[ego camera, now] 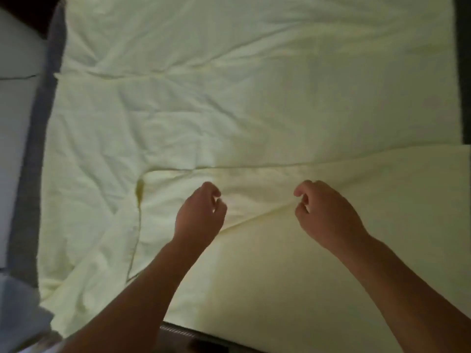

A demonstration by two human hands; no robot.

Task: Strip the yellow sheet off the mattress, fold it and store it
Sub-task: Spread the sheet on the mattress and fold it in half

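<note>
The pale yellow sheet lies spread and creased over the mattress, filling most of the view. A doubled layer covers its near right part, with the layer's edge running across at mid height. A darker yellow seam runs down the near left. My left hand and my right hand hover side by side over the near middle, fingers curled. Each pinches the cloth, and a raised crease runs between them.
The grey mattress border shows along the left, with pale floor beyond it. A dark strip bounds the far right. A dark bed edge sits below my arms. Light cloth lies bottom left.
</note>
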